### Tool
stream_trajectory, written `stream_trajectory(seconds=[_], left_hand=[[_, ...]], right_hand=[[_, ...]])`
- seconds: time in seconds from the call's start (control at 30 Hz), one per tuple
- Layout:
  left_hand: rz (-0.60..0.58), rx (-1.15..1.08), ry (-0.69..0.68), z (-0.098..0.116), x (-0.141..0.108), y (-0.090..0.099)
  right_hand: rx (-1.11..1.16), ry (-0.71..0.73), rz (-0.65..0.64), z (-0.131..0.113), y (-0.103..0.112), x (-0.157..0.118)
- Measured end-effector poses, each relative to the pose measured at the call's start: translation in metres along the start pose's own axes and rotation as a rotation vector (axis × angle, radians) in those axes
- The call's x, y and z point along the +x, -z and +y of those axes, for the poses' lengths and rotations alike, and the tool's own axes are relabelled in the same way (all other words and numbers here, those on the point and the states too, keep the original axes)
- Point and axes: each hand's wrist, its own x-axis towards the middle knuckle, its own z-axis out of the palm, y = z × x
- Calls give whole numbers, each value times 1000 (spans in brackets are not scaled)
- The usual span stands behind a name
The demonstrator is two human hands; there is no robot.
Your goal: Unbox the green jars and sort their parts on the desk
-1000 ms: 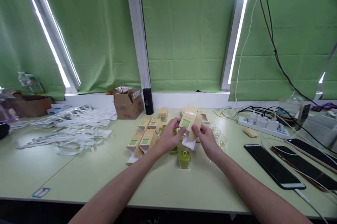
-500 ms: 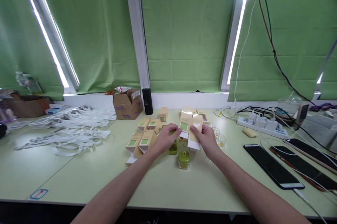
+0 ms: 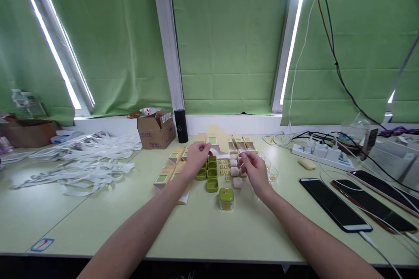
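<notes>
My left hand (image 3: 197, 157) pinches the lower left edge of a beige paper box (image 3: 224, 141) with a green square on it, and its flaps stand out. My right hand (image 3: 254, 170) is apart from that box, fingers loosely curled and holding nothing that I can see. Between the hands lie small green lids (image 3: 212, 184), tiny yellow pieces (image 3: 224, 167) and pinkish-white pieces (image 3: 237, 182) in rows. Nearest me stands a clear container with a green lid (image 3: 226, 198). More beige boxes (image 3: 163, 177) lie left of my left wrist, partly hidden by it.
Clear cups (image 3: 273, 174) stand beyond my right hand. Several phones (image 3: 334, 204) with cables and a white power strip (image 3: 322, 156) lie at right. White straps (image 3: 98, 159) spread over the left side. A cardboard box (image 3: 156, 130) and a black cylinder (image 3: 181, 126) stand at the back.
The beige box has moved away from me and left, to the back of the table. My right hand has let go of it, and the rows of small pieces are now uncovered.
</notes>
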Motion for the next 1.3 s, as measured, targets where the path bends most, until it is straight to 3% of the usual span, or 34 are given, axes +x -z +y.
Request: stream_trajectory(seconds=[0.07,0.17,0.43,0.63,0.97,1.13,1.3], left_hand=[[24,188,35,1,18,1],[13,281,77,1,45,-4],[-42,509,179,-10,94,-49],[-58,573,206,-23,109,-75],[-70,586,220,-38,121,-99],[-119,570,222,-35,121,-105],[-195,519,252,-40,124,-100]], right_hand=[[-48,37,-27,1,-1,-2],[-100,91,-86,1,-4,-8],[-143,135,-152,0,-5,-13],[-145,115,-171,1,-6,-15],[-187,157,-246,6,-8,-19],[-220,174,-250,4,-8,-20],[-267,218,-240,0,-8,-19]])
